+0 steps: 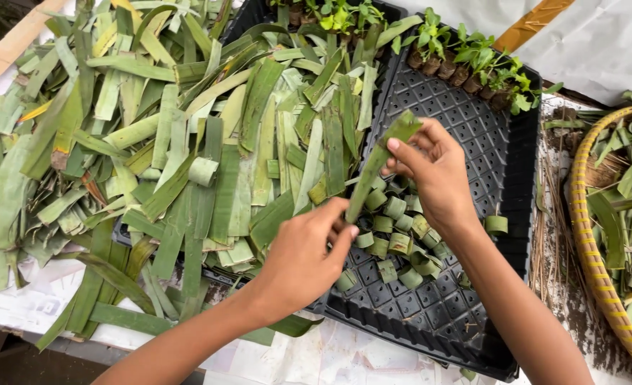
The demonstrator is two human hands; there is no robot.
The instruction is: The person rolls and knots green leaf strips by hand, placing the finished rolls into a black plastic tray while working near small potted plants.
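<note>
My two hands hold one green leaf strip (pixel 377 162) slanted above a black seedling tray (pixel 503 160). My left hand (pixel 303 258) pinches its lower end and my right hand (pixel 434 175) grips its upper part. Beneath them, several leaf strips rolled into small rings (pixel 394 235) lie in the tray's cells. A big heap of cut green leaf strips (pixel 180 142) covers the surface and the left part of the tray.
Small green seedlings in soil plugs (pixel 473 60) stand along the tray's far edge. A yellow woven basket (pixel 598 271) with leaf scraps is at the right. White sheeting (pixel 601 43) lies behind it. Dry fibres (pixel 551 207) lie between tray and basket.
</note>
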